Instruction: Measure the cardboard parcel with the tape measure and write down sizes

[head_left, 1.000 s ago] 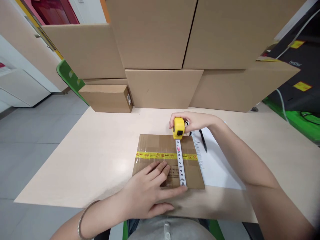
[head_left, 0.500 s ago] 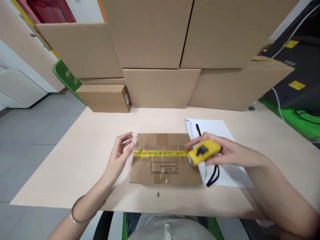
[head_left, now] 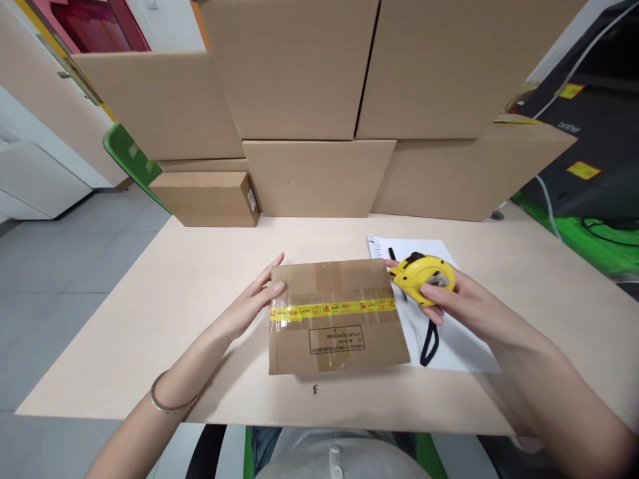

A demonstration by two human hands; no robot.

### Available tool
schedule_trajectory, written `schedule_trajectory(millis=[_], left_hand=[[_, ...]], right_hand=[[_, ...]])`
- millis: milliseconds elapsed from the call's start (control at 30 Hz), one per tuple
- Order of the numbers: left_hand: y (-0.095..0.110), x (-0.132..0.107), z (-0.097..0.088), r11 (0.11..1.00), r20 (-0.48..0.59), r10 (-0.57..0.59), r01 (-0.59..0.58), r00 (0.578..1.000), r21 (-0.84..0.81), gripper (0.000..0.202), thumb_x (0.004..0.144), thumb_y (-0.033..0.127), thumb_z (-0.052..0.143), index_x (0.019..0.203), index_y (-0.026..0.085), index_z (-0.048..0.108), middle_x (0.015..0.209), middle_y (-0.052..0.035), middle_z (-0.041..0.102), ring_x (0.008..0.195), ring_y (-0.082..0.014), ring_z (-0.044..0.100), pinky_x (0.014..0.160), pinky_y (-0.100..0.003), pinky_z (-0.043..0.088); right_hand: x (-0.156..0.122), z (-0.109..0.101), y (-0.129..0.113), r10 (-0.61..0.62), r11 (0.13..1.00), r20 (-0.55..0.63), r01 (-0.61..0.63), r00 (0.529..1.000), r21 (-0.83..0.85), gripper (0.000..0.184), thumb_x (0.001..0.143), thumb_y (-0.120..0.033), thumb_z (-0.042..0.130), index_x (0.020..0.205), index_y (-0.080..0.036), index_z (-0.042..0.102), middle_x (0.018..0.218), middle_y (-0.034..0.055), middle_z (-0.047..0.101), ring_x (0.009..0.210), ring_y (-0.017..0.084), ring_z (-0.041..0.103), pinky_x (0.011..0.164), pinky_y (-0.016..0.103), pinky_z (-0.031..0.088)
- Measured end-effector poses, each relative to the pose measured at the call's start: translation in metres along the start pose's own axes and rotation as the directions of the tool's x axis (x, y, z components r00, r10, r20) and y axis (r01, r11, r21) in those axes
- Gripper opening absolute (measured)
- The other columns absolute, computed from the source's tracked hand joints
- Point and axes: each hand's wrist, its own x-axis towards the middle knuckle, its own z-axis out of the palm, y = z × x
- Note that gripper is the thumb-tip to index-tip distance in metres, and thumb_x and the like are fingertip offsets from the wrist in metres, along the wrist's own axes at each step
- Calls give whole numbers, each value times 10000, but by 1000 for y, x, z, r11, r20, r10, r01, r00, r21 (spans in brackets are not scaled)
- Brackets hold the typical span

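A flat cardboard box [head_left: 339,286] with a strip of yellow printed tape is before me, slightly tilted, its near edge casting a shadow on the table. My left hand [head_left: 254,296] grips its left edge, thumb on top and fingers behind the side. In my right hand [head_left: 449,293] is a yellow tape measure [head_left: 417,276], held just beyond the box's right side. From it hangs a black wrist strap [head_left: 429,344]. A fingertip reaches toward the box's right edge; whether it touches is unclear. The measure's blade appears to be inside its case.
White paper [head_left: 464,349] lies under the right hand, with a black pen [head_left: 392,254] on it. Large cardboard boxes [head_left: 319,179] wall off the back of the table, a smaller carton [head_left: 204,199] at left. A small dark mark [head_left: 315,389] shows near the front edge.
My left hand has closed on the box's left edge, and the box has tilted and turned slightly. The tape measure has rotated and risen a little in my right hand.
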Motion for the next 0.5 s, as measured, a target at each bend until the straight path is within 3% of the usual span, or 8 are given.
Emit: schedule_trajectory(millis=[67,100,133,200,233,300,367,500], left_hand=[[8,-3,-1,984,-29,176,-175,984,26,705,902,593,710,1538,342,534,1663,-95,468,1494,-406,476,1201,-566,446],[12,-5,-1,950,-36,305,-302,952,78,676,869,577,756,1472,311,603,1621,-125,504,1486,-416,478,1177,-563,472],[15,-6,-1,888,-30,444,-436,895,148,655,836,559,798,1415,295,645,1595,-142,515,1495,-423,458,1159,-562,488],[16,-8,0,701,32,676,-656,736,280,643,794,518,845,1367,290,663,1590,-159,486,1537,-431,388,1165,-583,473],[14,-8,1,615,76,743,-723,665,315,657,785,499,854,1375,295,648,1599,-163,464,1549,-433,365,1174,-604,456],[5,-8,3,519,136,803,-794,580,316,748,766,463,868,1439,306,582,1609,-175,432,1550,-432,361,1176,-626,443],[-9,-8,4,512,147,814,-813,562,277,948,716,430,907,1546,321,463,1615,-184,414,1544,-422,373,1169,-602,463],[-31,-12,3,548,139,801,-807,582,222,1270,641,394,971,1660,413,213,1665,-149,364,1527,-395,415,1185,-571,468]], right_hand=[[-4,-7,-3,11,996,1,-11,1000,85,434,925,-638,664,1122,-253,628,571,-58,462,504,155,403,550,337,366],[-5,-11,-5,4,992,-4,-4,1000,128,446,885,-668,687,1051,-258,628,557,-65,431,476,141,349,520,331,331],[-5,-14,-9,-15,989,-28,19,999,149,449,849,-684,713,979,-264,620,552,-67,413,462,133,313,498,327,305],[-3,-15,-21,-50,992,-112,63,992,111,421,818,-651,767,945,-282,610,611,-44,489,485,147,364,479,321,314],[-1,-12,-28,-67,996,-150,76,986,53,396,824,-611,788,982,-292,615,695,-19,569,538,169,448,494,321,359],[7,1,-46,-120,990,-143,107,982,-95,387,848,-541,804,1090,-304,617,938,31,684,743,223,608,588,327,471],[18,19,-64,-188,954,-13,179,982,-241,409,875,-537,785,1146,-286,608,1103,62,706,912,255,660,696,338,522],[45,63,-97,-226,849,296,337,928,-408,420,945,-597,676,1140,-241,565,1082,64,715,857,228,673,690,323,494]])
